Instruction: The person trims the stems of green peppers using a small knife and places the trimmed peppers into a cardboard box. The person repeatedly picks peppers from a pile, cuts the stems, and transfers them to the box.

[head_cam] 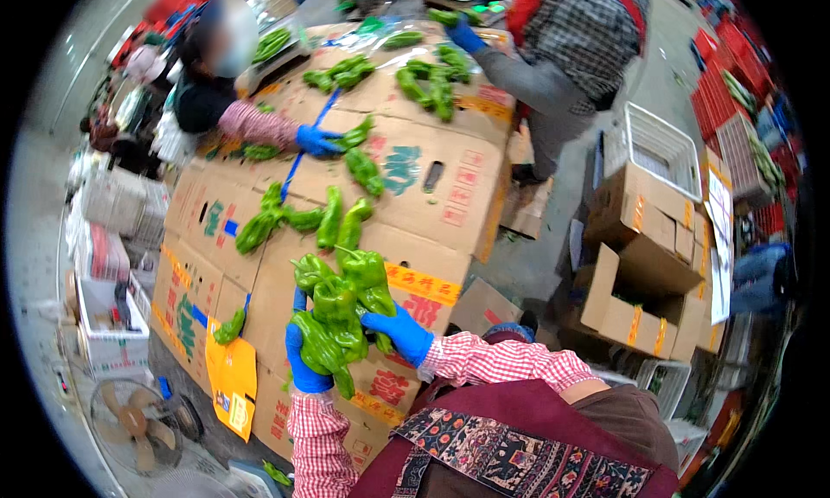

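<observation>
Both my hands wear blue gloves and hold a bunch of green peppers (335, 307) above the cardboard-covered table (415, 238). My left hand (303, 362) cups the bunch from its left and lower side. At the right side of the same bunch, my right hand (403, 332) grips with its fingertips partly hidden behind the peppers. Just beyond the bunch, two long green peppers (331, 218) lie on the cardboard. A small heap of green peppers (260, 222) rests to their left.
Across the table, a co-worker's gloved hand (319, 140) touches a pepper. Another co-worker's gloved hand (465, 34) is at the far end. A yellow packet (230, 378) lies by the left edge. Open cardboard boxes (639, 316) stand right; an electric fan (136, 423) stands lower left.
</observation>
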Available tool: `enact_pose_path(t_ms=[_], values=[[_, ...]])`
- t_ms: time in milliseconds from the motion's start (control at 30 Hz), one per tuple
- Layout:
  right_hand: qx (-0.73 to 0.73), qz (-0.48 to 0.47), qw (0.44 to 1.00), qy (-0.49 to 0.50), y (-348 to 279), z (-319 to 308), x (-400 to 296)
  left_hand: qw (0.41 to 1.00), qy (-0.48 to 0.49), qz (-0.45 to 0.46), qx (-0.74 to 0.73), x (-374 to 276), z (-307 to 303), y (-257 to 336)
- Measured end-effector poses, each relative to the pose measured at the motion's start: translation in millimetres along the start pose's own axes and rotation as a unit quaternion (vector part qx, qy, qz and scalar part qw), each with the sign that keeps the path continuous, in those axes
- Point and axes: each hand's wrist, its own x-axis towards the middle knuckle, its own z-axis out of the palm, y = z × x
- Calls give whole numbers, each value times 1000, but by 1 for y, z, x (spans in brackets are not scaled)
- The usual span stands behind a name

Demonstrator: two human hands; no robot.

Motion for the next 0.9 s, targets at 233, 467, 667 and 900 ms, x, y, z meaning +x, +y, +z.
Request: enact_pose_path(t_ms=[233, 467, 667, 900], values=[[44, -199, 976, 77, -99, -99, -112, 987, -126, -83, 49, 55, 149, -115], [103, -339, 885, 302, -153, -222, -232, 912, -298, -282, 33, 106, 296, -269], [159, -414, 783, 436, -196, -336, -380, 812, -314, -491, -18, 114, 407, -460], [194, -406, 749, 487, -170, -549, -464, 744, -232, -570, 262, 129, 426, -689]])
